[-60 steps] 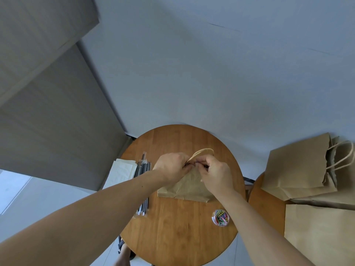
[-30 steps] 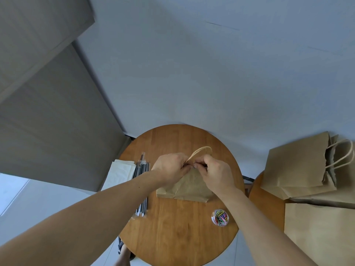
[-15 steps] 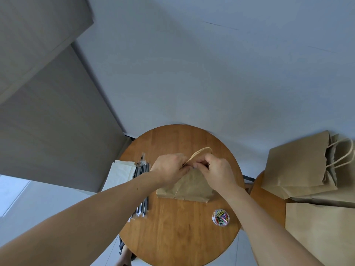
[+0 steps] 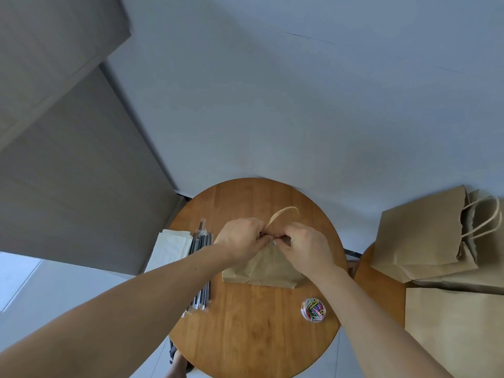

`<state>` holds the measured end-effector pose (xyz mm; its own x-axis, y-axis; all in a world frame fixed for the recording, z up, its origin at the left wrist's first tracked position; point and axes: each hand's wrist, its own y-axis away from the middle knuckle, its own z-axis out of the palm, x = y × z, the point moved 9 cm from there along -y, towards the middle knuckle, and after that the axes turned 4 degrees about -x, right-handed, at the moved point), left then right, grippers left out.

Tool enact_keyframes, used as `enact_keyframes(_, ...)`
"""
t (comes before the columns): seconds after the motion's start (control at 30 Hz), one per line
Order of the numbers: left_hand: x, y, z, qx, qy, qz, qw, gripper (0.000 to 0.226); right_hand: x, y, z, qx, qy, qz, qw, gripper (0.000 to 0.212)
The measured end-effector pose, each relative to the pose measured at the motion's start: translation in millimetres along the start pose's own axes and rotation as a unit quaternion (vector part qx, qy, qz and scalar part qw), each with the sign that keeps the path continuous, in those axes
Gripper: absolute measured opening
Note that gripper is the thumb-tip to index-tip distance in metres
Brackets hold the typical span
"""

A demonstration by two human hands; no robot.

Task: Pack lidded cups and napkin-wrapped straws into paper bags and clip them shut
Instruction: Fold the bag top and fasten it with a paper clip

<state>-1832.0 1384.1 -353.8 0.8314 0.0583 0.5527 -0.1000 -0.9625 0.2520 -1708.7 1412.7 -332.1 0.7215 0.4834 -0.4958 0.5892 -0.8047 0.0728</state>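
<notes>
Brown paper makes up the bag (image 4: 268, 271) that sits in the middle of the round wooden table (image 4: 245, 336). Its top is pressed together, and its twine handle (image 4: 283, 214) rises just beyond the knuckles. The left hand (image 4: 241, 238) and the right hand (image 4: 305, 248) meet at that top edge. Each has its fingers curled and pinches the gathered paper between thumb and fingertips. A small pale speck shows where the 2 thumbs meet, too small to tell what it is.

Near the right forearm, apart from the bag, 1 clear tub of coloured paper clips (image 4: 313, 309) rests on the table. Left of the bag lies a bundle of wrapped black straws (image 4: 201, 268). Just beside them, at the table's left rim, is a stack of white napkins (image 4: 171, 248). On a second wooden surface (image 4: 379, 290) to the right lie more brown bags (image 4: 420, 236), 1 with its handles showing.
</notes>
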Motion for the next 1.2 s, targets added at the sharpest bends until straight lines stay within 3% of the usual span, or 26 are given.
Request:
enact_keyframes(0.3, -0.2, 7.7, -2.7, 0.040, -0.020, 0.000, 0.999, 0.017, -6.5, -5.3, 8.2, -0.061, 0.061, -0.014, 0.996, 0.016)
enact_keyframes(0.47, 1.5, 9.2, -13.3, 0.011, 0.031, 0.010, 0.999, 0.014, -15.6, 23.7, -12.8, 0.054, -0.027, -0.080, 0.995, 0.010)
enact_keyframes(0.53, -6.8, 14.6, -20.1, 0.012, 0.035, 0.011, 0.999, 0.027, -9.1, 42.7, -28.9, 0.136, -0.074, -0.113, 0.981, 0.009)
enact_keyframes(0.6, -23.3, 23.5, -22.5, 0.002, 0.036, 0.002, 0.999, 0.058, 14.8, 54.3, -40.7, 0.185, -0.087, -0.079, 0.976, 0.017)
enact_keyframes(0.67, -44.8, 35.1, -19.6, -0.016, 0.064, -0.021, 0.998, 0.083, 53.9, 56.7, -37.3, 0.150, -0.102, 0.035, 0.983, 0.039)
enact_keyframes(0.73, -70.9, 46.0, -12.3, -0.026, 0.106, -0.057, 0.992, 0.093, 82.6, 58.1, -16.7, 0.044, -0.105, 0.112, 0.987, 0.066)
enact_keyframes(0.8, -92.1, 54.1, -4.1, -0.029, 0.133, -0.097, 0.986, 0.089, 93.6, 58.7, 4.0, -0.037, -0.103, 0.114, 0.988, 0.077)
enact_keyframes(0.9, -107.5, 60.1, 4.7, -0.021, 0.140, -0.140, 0.980, 0.064, 95.8, 51.5, 23.9, -0.087, -0.122, 0.114, 0.982, 0.061)
enact_keyframes(1.03, -105.6, 59.0, 9.2, -0.007, 0.157, -0.155, 0.975, 0.026, 99.9, 41.5, 36.4, -0.086, -0.131, 0.147, 0.977, 0.016)
enact_keyframes(1.2, -103.4, 69.9, 5.1, 0.017, 0.157, -0.192, 0.969, 0.014, 105.1, 39.0, 35.4, -0.053, -0.142, 0.176, 0.973, 0.008)
